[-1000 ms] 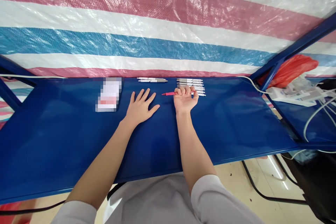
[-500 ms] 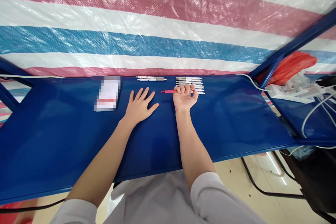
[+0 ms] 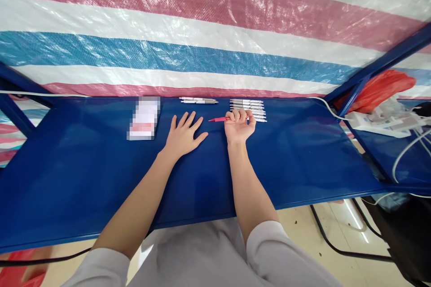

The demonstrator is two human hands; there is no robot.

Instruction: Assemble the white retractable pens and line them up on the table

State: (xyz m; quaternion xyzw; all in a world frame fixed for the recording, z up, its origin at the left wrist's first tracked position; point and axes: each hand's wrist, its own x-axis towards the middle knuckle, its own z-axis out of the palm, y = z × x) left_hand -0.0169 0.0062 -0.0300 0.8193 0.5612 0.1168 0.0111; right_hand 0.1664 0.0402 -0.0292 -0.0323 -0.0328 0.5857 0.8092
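Observation:
My right hand (image 3: 239, 126) is turned palm up with its fingers curled round a pink pen (image 3: 218, 119), whose tip points left. Just behind that hand lies a row of several white pens (image 3: 247, 102), partly covered by my fingers. My left hand (image 3: 185, 134) rests flat on the blue table (image 3: 198, 188), palm down and fingers spread, holding nothing. Beyond its fingertips, near the back edge, lie a few more pens (image 3: 198, 100) in white and grey.
A blurred white and red packet-like thing (image 3: 144, 119) lies left of my left hand. Striped plastic sheeting (image 3: 188, 56) hangs behind the table. On the right are a blue frame post (image 3: 380, 63), a red plastic bag (image 3: 384, 89), a white power strip (image 3: 377, 124) and cables.
The whole view has shifted slightly, so things appear a little further right. Both hands keep their poses, and the pink pen stays in my right hand.

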